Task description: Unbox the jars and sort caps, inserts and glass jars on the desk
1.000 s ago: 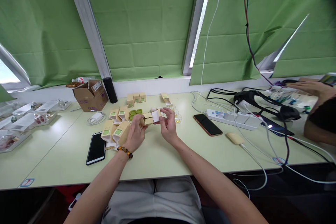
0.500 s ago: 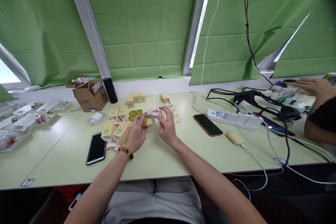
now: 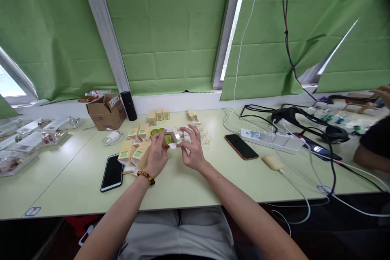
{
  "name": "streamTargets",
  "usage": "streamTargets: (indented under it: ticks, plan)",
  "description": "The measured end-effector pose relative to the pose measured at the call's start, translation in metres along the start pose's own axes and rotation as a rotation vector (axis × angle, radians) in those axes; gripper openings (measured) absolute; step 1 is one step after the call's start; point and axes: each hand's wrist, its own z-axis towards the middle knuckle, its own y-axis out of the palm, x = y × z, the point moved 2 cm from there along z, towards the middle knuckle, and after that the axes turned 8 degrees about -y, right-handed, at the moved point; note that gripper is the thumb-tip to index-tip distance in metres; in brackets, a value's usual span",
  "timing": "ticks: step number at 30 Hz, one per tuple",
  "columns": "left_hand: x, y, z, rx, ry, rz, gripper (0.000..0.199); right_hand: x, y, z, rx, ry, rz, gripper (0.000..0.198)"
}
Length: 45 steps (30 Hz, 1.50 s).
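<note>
Head view: a pale counter (image 3: 189, 189) is spread across the lower frame.
Mid-frame, between left hand (image 3: 157, 155) and right hand (image 3: 193, 152), a small open box (image 3: 173, 145) is held by the left grip; whether its right end is pinched by the right grip cannot be told. Green tubs (image 3: 154, 131) are seen just left.

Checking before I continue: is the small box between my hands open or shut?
Open: the small box shows its white interior, with something green apparently inside.
</note>
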Motion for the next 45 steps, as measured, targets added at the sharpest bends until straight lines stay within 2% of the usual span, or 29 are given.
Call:
streamTargets:
  ticks: [4,10,14,20,24,28,31,35,38,40,42,45]
  plan:
    - [0.0,0.0,0.0,0.003,0.011,0.032,0.074,-0.003,-0.001,0.001,-0.01,-0.039,-0.045,0.02]
    - [0.002,0.001,-0.001,0.001,0.077,0.141,0.074,-0.001,0.001,0.002,0.092,0.068,-0.056,0.021]
    - [0.002,0.002,-0.004,-0.018,0.162,0.245,0.076,-0.003,-0.001,0.006,0.159,0.071,-0.062,0.019]
    - [0.004,0.005,-0.007,-0.01,0.322,0.337,0.082,0.001,0.006,0.005,0.042,0.182,-0.067,0.01]
    - [0.006,0.006,-0.008,-0.002,0.366,0.374,0.083,0.009,0.014,0.0,0.02,0.303,-0.013,0.008]
    - [0.006,0.003,-0.007,0.015,0.3,0.392,0.082,0.014,0.015,0.001,0.073,0.397,0.1,0.011]
    - [0.004,-0.001,-0.003,0.088,0.22,0.387,0.077,0.018,0.013,0.002,0.151,0.484,0.286,0.015]
    - [-0.002,-0.007,0.002,0.164,0.166,0.349,0.075,0.029,0.017,-0.001,0.212,0.736,0.61,0.035]
    - [-0.005,-0.01,0.005,0.182,0.127,0.3,0.075,0.039,0.018,-0.003,0.216,0.873,0.731,0.046]
    - [-0.006,-0.012,0.007,0.191,0.071,0.255,0.074,0.043,0.016,-0.002,0.211,0.886,0.736,0.047]
    - [-0.007,-0.013,0.008,0.203,-0.006,0.157,0.071,0.046,0.012,-0.001,0.162,0.837,0.676,0.043]
    - [-0.009,-0.011,0.011,0.161,-0.15,-0.176,0.065,0.042,0.007,0.0,-0.069,0.686,0.433,0.026]
